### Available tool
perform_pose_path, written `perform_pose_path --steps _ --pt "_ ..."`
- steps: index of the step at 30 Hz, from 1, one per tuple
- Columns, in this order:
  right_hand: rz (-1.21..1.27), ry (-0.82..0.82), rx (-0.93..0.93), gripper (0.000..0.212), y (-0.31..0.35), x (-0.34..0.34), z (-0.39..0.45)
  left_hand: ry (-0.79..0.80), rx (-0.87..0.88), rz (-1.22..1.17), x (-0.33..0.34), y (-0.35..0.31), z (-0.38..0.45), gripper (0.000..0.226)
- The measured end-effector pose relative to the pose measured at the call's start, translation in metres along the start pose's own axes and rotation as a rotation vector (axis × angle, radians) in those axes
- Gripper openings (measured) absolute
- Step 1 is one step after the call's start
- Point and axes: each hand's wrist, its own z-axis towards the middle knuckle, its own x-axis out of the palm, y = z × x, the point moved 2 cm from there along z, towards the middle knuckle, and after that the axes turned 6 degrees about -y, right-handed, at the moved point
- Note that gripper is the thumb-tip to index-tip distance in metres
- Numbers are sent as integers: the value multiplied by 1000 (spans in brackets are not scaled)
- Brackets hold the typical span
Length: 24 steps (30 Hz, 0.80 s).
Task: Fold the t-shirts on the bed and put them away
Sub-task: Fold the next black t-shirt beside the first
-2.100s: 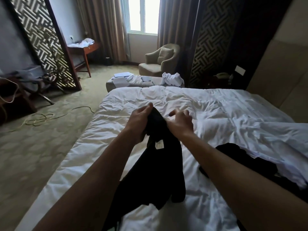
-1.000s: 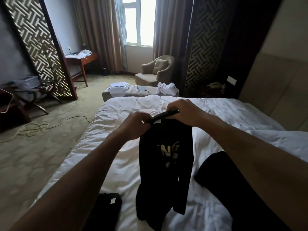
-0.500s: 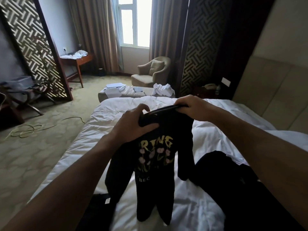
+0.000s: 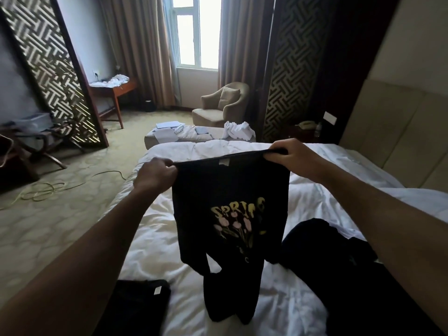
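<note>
A black t-shirt (image 4: 230, 214) with a yellow "SPRING" print and pink flowers hangs in the air above the white bed (image 4: 155, 238). My left hand (image 4: 155, 174) grips its top edge at the left end. My right hand (image 4: 288, 155) grips the same edge at the right end, and the edge is stretched taut between them. The shirt's lower part dangles crumpled down to the duvet. A folded black garment (image 4: 135, 304) with a white tag lies on the bed's near left. A loose heap of black clothes (image 4: 339, 267) lies on the right under my right forearm.
Beyond the bed's far edge stands a bench (image 4: 194, 134) with papers and white towels, and behind it an armchair (image 4: 220, 105) by the window. A desk (image 4: 114, 88) stands at the left wall. A yellow cable (image 4: 55, 187) lies on the carpet. The padded headboard (image 4: 400, 132) runs along the right.
My hands have moved apart along the shirt's top edge, spreading the bunched shirt wide so its print shows. The shirt has been lifted higher above the bed.
</note>
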Motion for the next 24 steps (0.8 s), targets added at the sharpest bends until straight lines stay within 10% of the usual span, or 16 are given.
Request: perform_pose_path --steps 6,14,24 --pt "250 -53 89 27 4 1 -1 116 -357 -914 7 -22 6 35" --pt "123 57 3 24 41 -17 12 -174 -197 -1161 -30 -52 24 31" --pt "43 123 -304 14 111 14 22 143 33 -963 -51 -152 21 18"
